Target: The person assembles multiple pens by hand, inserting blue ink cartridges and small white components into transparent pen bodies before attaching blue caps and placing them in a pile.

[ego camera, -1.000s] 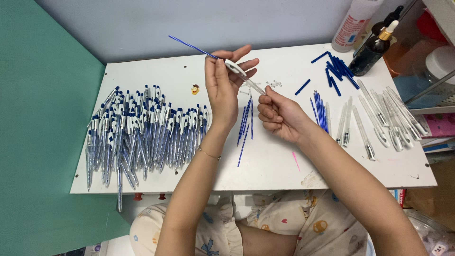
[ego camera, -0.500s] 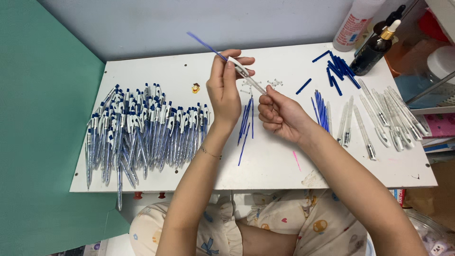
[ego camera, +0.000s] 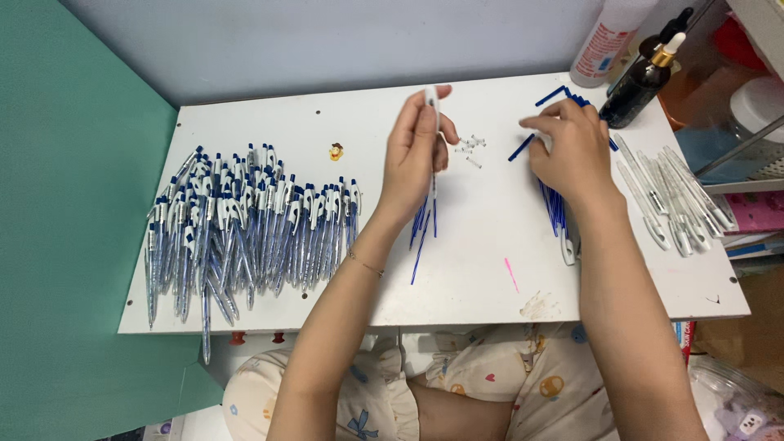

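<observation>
My left hand [ego camera: 412, 159] holds a clear and white pen [ego camera: 430, 98] upright over the middle of the white table [ego camera: 482, 278]. My right hand [ego camera: 572, 151] has reached out to the back right, and its fingertips touch a short blue pen part [ego camera: 519, 149] at the edge of a pile of blue parts [ego camera: 557, 94]. Whether it grips that part is unclear. Thin blue refills [ego camera: 423, 224] lie below my left hand, and more refills [ego camera: 555, 208] lie under my right wrist. Small springs [ego camera: 469, 147] are scattered between my hands.
A big heap of assembled blue and clear pens [ego camera: 245, 220] fills the table's left half. Empty clear barrels [ego camera: 670, 196] lie at the right edge. A dark dropper bottle [ego camera: 641, 82] and a white bottle [ego camera: 608, 37] stand at the back right. A green panel [ego camera: 73, 204] borders the left.
The long blue refill that stuck out of the pen is gone from sight. My left hand turned the pen upright. My right hand left the pen and moved right and back to the blue parts.
</observation>
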